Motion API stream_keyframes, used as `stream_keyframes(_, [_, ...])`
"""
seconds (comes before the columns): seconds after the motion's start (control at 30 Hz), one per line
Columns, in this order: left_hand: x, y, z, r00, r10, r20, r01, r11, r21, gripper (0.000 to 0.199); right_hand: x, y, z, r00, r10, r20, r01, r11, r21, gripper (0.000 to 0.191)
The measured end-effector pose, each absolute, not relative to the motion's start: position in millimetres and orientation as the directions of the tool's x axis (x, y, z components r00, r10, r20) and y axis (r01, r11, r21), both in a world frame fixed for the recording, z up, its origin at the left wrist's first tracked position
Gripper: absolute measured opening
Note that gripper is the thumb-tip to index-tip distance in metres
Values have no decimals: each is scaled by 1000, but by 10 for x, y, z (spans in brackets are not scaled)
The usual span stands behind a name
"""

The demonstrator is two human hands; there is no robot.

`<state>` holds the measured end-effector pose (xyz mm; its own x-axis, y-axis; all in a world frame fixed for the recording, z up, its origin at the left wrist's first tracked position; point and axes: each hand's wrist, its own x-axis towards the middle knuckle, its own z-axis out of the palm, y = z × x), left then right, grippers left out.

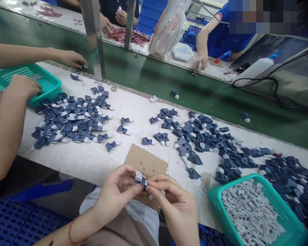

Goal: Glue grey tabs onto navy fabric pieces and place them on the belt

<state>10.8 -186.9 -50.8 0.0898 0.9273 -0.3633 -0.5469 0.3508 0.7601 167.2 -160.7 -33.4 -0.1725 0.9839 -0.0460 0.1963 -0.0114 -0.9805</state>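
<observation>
My left hand (122, 191) pinches a small navy-blue and white plastic part (141, 180) between thumb and fingers, above the near table edge. From the other side, the thumb and forefinger of my right hand (169, 196) close on the same part's right end, at a small white piece. Just beyond my fingers a brown cardboard sheet (150, 159) lies on the table with several small brass-coloured bits on it. Loose navy parts (77, 118) with white ends lie in a heap at left, and more navy parts (205, 135) spread out at right.
A green basket (213, 198) of small grey pieces stands at right. At left a co-worker's hand (23, 87) reaches into another green basket (56, 83). Beyond a metal post (92, 41) runs a green conveyor belt (133, 71) carrying a few parts. Other people work across it, near a fan (168, 29).
</observation>
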Motion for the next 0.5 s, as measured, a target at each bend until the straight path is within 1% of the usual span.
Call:
stream_keyframes(0.1, [136,-1858,-500,82,921,-381,-580,355,733,27,1671,-1626,-324,-186,982,-23,209,16,-978,8])
stream_keyframes(0.17, [155,-1851,-502,59,910,-411,-593,363,719,27,1687,-1657,-322,-210,977,19,264,76,-961,10])
stream_keyframes(0.23, [169,-1844,-500,45,896,-441,-603,376,703,26,1715,-1704,-332,-250,963,103,341,187,-921,16])
stream_keyframes(0.3, [178,-1838,-488,54,881,-469,-620,398,676,24,1741,-1756,-360,-306,931,200,413,319,-853,29])
stream_keyframes(0.37, [184,-1833,-473,72,872,-485,-650,410,640,27,1746,-1796,-402,-350,900,258,454,404,-794,35])
stream_keyframes(0.4, [187,-1828,-469,82,873,-481,-667,407,625,31,1738,-1807,-425,-358,896,263,452,413,-791,35])
stream_keyframes(0.43, [189,-1821,-471,95,877,-470,-676,403,616,36,1725,-1809,-449,-348,903,250,431,391,-813,34])
stream_keyframes(0.5, [192,-1790,-492,114,889,-443,-663,400,633,45,1695,-1792,-485,-297,937,183,321,279,-905,34])
